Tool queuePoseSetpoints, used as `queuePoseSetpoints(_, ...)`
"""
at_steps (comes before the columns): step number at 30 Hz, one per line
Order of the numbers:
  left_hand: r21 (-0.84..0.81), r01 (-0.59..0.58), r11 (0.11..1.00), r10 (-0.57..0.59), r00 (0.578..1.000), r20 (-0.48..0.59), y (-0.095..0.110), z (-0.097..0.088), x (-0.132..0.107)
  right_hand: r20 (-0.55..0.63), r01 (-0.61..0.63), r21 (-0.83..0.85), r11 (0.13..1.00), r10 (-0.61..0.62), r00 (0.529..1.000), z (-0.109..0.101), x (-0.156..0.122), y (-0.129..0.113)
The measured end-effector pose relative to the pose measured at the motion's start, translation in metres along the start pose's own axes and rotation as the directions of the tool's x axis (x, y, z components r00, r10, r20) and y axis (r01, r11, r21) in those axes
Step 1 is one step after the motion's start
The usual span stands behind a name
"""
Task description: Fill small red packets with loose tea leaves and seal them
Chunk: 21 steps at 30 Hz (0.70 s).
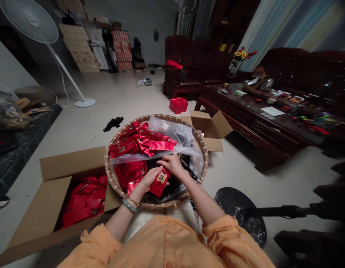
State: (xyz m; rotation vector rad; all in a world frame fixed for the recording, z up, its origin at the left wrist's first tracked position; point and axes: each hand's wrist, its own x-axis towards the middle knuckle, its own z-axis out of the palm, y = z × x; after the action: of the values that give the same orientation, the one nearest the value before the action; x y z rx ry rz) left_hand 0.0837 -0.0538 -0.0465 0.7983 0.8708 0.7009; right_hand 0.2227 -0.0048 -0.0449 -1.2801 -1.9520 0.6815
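A round woven basket (pixel 113 178) rests on my lap, filled with several small red foil packets (pixel 150 143) and a clear plastic bag (pixel 175 137). My left hand (pixel 148 180) grips one red packet (pixel 160 181) with a gold label by its lower edge. My right hand (pixel 171 163) pinches the same packet at its top. Both hands sit over the near part of the basket, above dark loose contents. More red packets (pixel 130 175) lie just left of my left hand.
An open cardboard box (pixel 53 208) with red bags stands at my left. A smaller open box (pixel 210 128) lies beyond the basket. A dark wooden table (pixel 262 123) with clutter runs along the right. A white standing fan (pixel 35 22) is at far left.
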Motion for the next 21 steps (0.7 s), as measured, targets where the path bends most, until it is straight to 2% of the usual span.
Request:
queuePoseSetpoints(4, 0.055, -0.013, 0.998, 0.014, 1.0, -0.018, -0.008, -0.004, 0.005, -0.035, -0.072, -0.063, 0.995, 0.07, 0.997, -0.001, -0.003, 0.012)
queuePoseSetpoints(7, 0.033, -0.03, 0.999, 0.031, 0.999, -0.041, -0.012, -0.01, 0.009, -0.125, -0.191, -0.27, 0.944, 0.162, 0.979, -0.012, -0.016, 0.033)
queuePoseSetpoints(9, 0.011, -0.041, 0.999, 0.042, 0.997, -0.063, -0.013, -0.014, 0.011, -0.16, -0.365, -0.489, 0.792, 0.329, 0.931, -0.019, -0.029, 0.05)
queuePoseSetpoints(11, -0.01, -0.051, 0.999, 0.05, 0.996, -0.081, -0.012, -0.015, 0.012, -0.141, -0.458, -0.624, 0.633, 0.486, 0.862, -0.024, -0.043, 0.064)
queuePoseSetpoints(13, -0.029, -0.059, 0.998, 0.056, 0.995, -0.087, -0.012, -0.015, 0.011, -0.088, -0.468, -0.664, 0.583, 0.561, 0.823, -0.026, -0.053, 0.074)
queuePoseSetpoints(15, -0.04, -0.069, 0.997, 0.065, 0.994, -0.087, -0.01, -0.014, 0.01, -0.05, -0.476, -0.635, 0.608, 0.583, 0.811, -0.028, -0.057, 0.079)
queuePoseSetpoints(17, -0.039, -0.078, 0.996, 0.074, 0.993, -0.089, -0.008, -0.013, 0.008, -0.027, -0.487, -0.535, 0.69, 0.562, 0.827, -0.033, -0.056, 0.078)
queuePoseSetpoints(19, -0.034, -0.08, 0.996, 0.077, 0.993, -0.093, -0.005, -0.013, 0.006, 0.006, -0.468, -0.346, 0.813, 0.5, 0.866, -0.042, -0.051, 0.073)
queuePoseSetpoints(21, -0.026, -0.079, 0.997, 0.077, 0.992, -0.097, -0.004, -0.014, 0.005, 0.082, -0.395, -0.092, 0.914, 0.402, 0.912, -0.053, -0.046, 0.063)
